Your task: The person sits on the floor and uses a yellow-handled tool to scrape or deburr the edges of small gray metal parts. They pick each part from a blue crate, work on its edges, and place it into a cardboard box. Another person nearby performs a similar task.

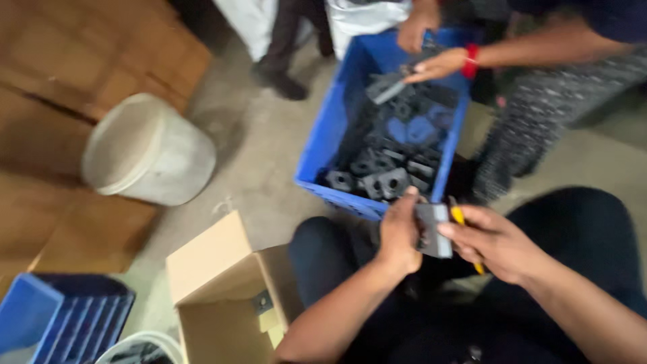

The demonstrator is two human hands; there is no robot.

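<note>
A blue crate [337,114] of dark grey plastic parts [387,172] sits on the concrete floor [269,135], just ahead of the seated person's knees. Beside it stand a pale bucket [145,152] and an open cardboard box [222,296]. Over the lap, the left hand [399,232] and right hand [495,243] close their fingers [458,232] on one grey part [433,230]; a yellow-handled tool [460,219] lies under the right palm. A co-worker's hands [435,64] reach into the crate's far end.
</note>
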